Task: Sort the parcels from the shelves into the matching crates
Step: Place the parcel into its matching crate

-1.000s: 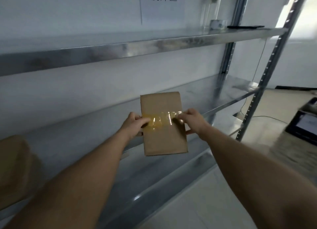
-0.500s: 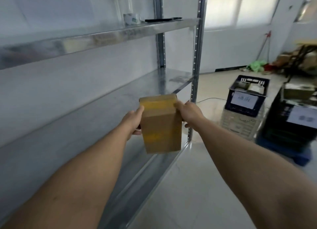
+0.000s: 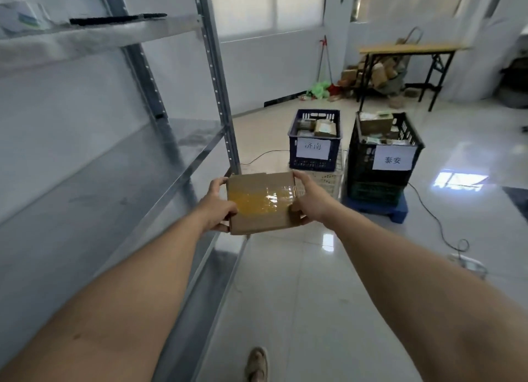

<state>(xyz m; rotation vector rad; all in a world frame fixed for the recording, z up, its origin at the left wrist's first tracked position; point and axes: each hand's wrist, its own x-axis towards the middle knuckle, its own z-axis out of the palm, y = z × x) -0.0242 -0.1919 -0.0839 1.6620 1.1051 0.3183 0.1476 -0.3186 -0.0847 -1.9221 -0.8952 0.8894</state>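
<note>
I hold a flat brown cardboard parcel [image 3: 261,203] with a band of clear yellowish tape across it, out in front of me past the end of the metal shelf [image 3: 114,164]. My left hand [image 3: 217,207] grips its left edge and my right hand [image 3: 310,201] grips its right edge. Ahead on the floor stand two labelled crates holding parcels: a blue crate [image 3: 314,140] stacked on a white one, and to its right a taller black crate [image 3: 384,156] on a blue base.
The shelf's upright post [image 3: 220,96] stands just left of the parcel. A cable [image 3: 434,218] trails over the glossy floor right of the black crate. A folding table [image 3: 405,64] with boxes piled under it stands at the back wall. My shoe [image 3: 257,364] shows at the bottom.
I have turned right, away from the shelf, carrying the parcel with both hands. The parcel has turned from upright to lying wide, and both crates have come into full view.
</note>
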